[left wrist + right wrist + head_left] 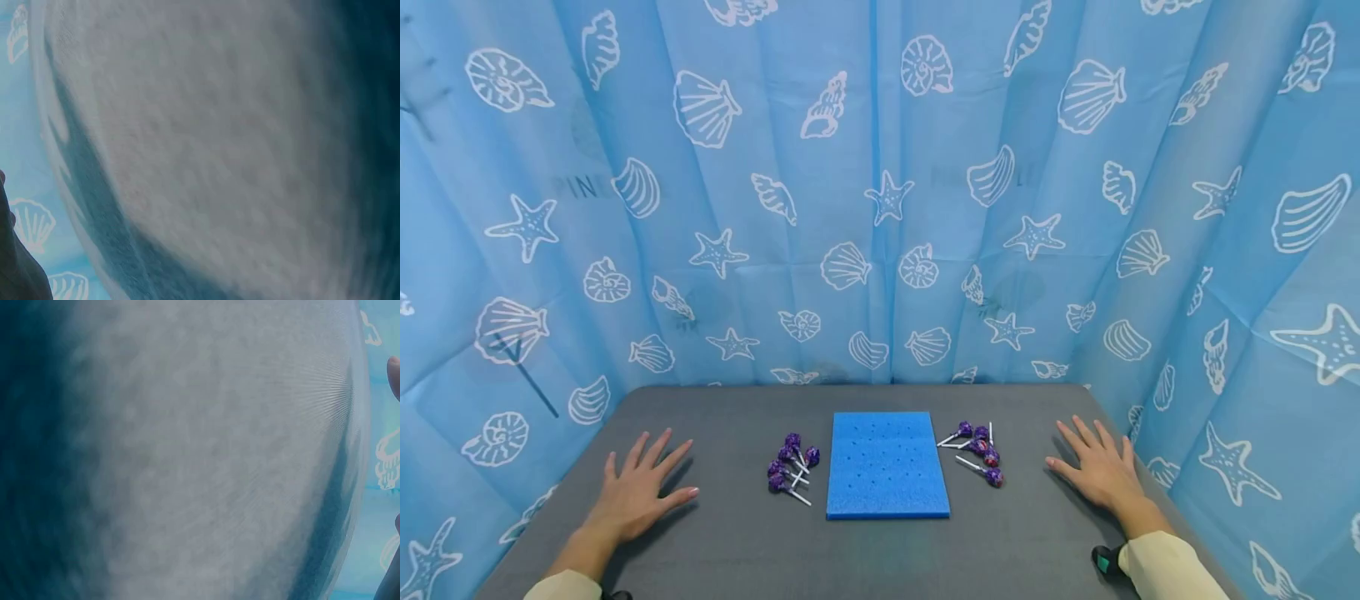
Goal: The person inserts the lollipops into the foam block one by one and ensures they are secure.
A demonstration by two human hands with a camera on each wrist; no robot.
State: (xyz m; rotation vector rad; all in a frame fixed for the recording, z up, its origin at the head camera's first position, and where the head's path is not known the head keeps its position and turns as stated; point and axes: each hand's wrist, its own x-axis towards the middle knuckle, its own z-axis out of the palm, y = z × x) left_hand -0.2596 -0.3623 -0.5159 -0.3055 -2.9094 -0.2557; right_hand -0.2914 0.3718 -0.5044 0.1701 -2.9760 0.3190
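Observation:
In the head view my left hand [634, 492] is at the table's left side, palm down with fingers spread. My right hand [1101, 471] mirrors it on the right, fingers also spread. Neither holds anything. Nearest the left hand lies a loose cluster of purple-wrapped lollipops [781, 468] with white sticks. Another group of purple lollipops [977, 446] lies nearer the right hand, one of them [992, 477] a little in front of the others. Between the groups rests a flat blue foam block [887, 467] with rows of small holes in its top.
The grey table [880, 558] fills the lower view and has rounded far corners. A blue curtain [880, 225] with white shell and starfish prints hangs behind it and along both sides. A dark wrist camera [1107, 560] sits at the right sleeve [1168, 567].

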